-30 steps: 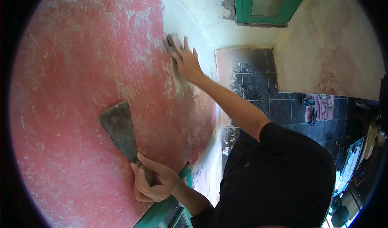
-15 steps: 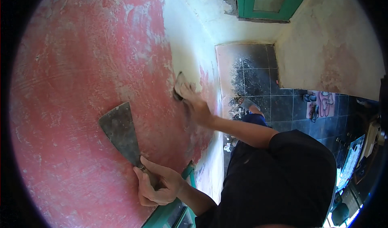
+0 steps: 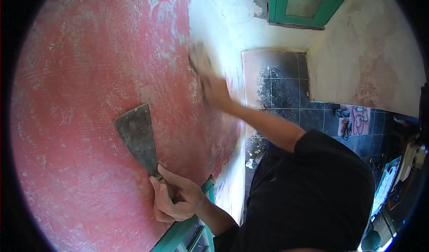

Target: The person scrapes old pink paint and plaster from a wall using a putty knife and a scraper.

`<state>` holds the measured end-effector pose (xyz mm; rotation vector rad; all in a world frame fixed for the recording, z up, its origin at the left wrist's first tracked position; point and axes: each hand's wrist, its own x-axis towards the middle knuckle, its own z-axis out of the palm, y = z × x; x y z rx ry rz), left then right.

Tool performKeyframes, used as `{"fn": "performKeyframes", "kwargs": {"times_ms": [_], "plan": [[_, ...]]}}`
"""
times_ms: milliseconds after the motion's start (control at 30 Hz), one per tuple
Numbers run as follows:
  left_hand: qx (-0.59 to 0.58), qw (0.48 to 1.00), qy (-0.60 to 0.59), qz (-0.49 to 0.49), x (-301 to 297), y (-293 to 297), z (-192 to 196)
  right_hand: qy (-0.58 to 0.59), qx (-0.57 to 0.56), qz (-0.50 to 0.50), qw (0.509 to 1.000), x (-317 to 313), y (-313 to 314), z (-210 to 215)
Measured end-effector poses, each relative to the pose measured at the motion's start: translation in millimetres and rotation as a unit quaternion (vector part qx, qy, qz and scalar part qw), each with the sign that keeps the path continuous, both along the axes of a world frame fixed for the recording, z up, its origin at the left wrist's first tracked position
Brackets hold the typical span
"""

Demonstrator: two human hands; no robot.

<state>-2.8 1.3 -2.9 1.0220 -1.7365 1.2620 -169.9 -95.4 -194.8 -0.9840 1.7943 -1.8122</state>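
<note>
My left hand (image 3: 175,201) is closed around the handle of a wide metal scraper (image 3: 137,135). Its dark blade lies flat against a red painted wall (image 3: 80,95). My right hand (image 3: 215,90) is stretched farther out along the same wall, blurred by motion. It presses a small grey sanding pad (image 3: 198,57) onto the wall where the red paint gives way to pale plaster (image 3: 214,24).
A green frame (image 3: 187,234) sits under my left wrist. A green door frame (image 3: 313,6) stands at the top. Dark floor tiles (image 3: 286,91), dusted white, run along the wall's foot. A pink patterned mat (image 3: 355,120) and cluttered items (image 3: 389,185) lie at the right.
My right hand slid toward me along the wall with the pad, then back out to the edge of the red paint. The scraper and my left hand have barely moved.
</note>
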Motion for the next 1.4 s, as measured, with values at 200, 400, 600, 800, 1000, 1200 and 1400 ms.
{"fn": "performKeyframes", "kwargs": {"times_ms": [200,400,600,800,1000,1200,1400], "plan": [[-0.012,1.000,-0.005,0.010,0,2,4,0.068,-0.022,0.240,0.968,34,117,-72],[-0.037,0.999,0.012,-0.003,-5,-3,2,-0.431,0.180,0.160,0.869,-65,139,-147],[-0.041,0.999,-0.008,0.020,-6,-1,6,-0.561,0.063,0.320,0.761,-138,139,-78],[0.036,0.994,0.090,-0.054,-19,11,-2,-0.588,0.077,0.368,0.717,-158,130,-77],[0.357,0.869,0.290,-0.181,-57,60,-90,-0.436,0.202,0.348,0.805,-152,144,-123],[0.646,0.560,0.499,-0.139,-68,131,-212,-0.113,0.291,0.372,0.874,-120,180,-74],[0.723,0.382,0.573,-0.051,-24,175,-234,0.162,0.207,0.521,0.812,-76,217,-62]]}}
